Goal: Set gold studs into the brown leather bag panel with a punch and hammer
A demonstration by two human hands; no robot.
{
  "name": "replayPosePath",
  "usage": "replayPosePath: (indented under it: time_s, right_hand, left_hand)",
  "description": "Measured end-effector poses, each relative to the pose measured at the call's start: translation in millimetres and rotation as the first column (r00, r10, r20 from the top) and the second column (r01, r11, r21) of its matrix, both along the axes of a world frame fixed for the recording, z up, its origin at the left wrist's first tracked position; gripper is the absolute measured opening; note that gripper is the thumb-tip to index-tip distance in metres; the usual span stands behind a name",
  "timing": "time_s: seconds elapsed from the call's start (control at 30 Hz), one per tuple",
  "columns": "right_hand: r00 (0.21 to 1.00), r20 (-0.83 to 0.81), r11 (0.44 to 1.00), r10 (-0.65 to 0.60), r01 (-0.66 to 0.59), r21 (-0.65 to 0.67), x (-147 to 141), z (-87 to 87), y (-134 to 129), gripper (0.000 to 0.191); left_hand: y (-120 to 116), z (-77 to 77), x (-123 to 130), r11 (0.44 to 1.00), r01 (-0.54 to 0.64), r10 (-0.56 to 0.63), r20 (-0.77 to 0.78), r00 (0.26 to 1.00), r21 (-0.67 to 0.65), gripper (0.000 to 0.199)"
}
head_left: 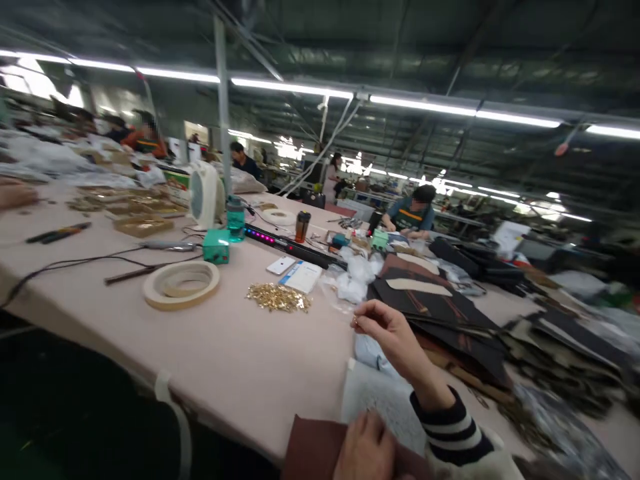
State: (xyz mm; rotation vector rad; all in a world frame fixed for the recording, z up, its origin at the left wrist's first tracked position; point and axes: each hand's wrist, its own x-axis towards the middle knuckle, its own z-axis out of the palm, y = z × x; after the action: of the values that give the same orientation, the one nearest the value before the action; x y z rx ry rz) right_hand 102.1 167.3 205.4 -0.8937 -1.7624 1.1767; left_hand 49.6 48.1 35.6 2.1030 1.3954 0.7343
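pale matte table [240,360], l hand [367,450] flat on brown leather panel [313,450], r hand [393,337] fingertips pinched on tiny brass bit

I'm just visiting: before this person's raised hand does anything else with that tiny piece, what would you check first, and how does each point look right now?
1. Right hand pinching something small at its fingertips: cannot tell, the piece is too tiny to make out.
2. Left hand resting on the brown leather piece at the table edge: ok.
3. White pad lying between the two hands, bare on top: ok.
4. Pile of gold fittings lying loose on the table, apart from both hands: ok.
5. Roll of tape and phone lying apart from the hands: ok.
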Motion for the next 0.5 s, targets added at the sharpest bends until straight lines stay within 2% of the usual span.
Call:
replayPosePath:
  time_s: [0.07,0.13,0.27,0.4,0.5]
  right_hand:
    - [0.994,-0.044,0.994,-0.104,0.102,-0.042,32,-4.1,-24,0.033]
    - [0.978,-0.018,0.977,-0.208,0.207,-0.057,63,-17.8,-45,0.037]
    - [0.937,0.000,0.923,-0.350,0.345,-0.168,113,-64.5,-87,0.041]
    - [0.915,-0.020,0.873,-0.402,0.377,-0.311,135,-111.0,-125,0.044]
    - [0.913,0.042,0.866,-0.406,0.399,-0.302,136,-133.5,-145,0.043]
  left_hand:
    - [-8,4.5,4,0.996,-0.085,0.085,-0.002,0.996,0.010,0.034]
    - [-13,12.8,4,0.995,-0.085,0.085,0.015,0.996,0.044,0.025]
    - [-15,24.7,-1,0.995,-0.058,0.055,0.041,0.998,0.076,0.023]
    - [-14,25.7,0,0.994,-0.061,0.056,0.066,0.996,0.088,0.024]
    - [-14,25.9,0,0.994,-0.046,0.037,0.089,0.995,0.100,0.023]
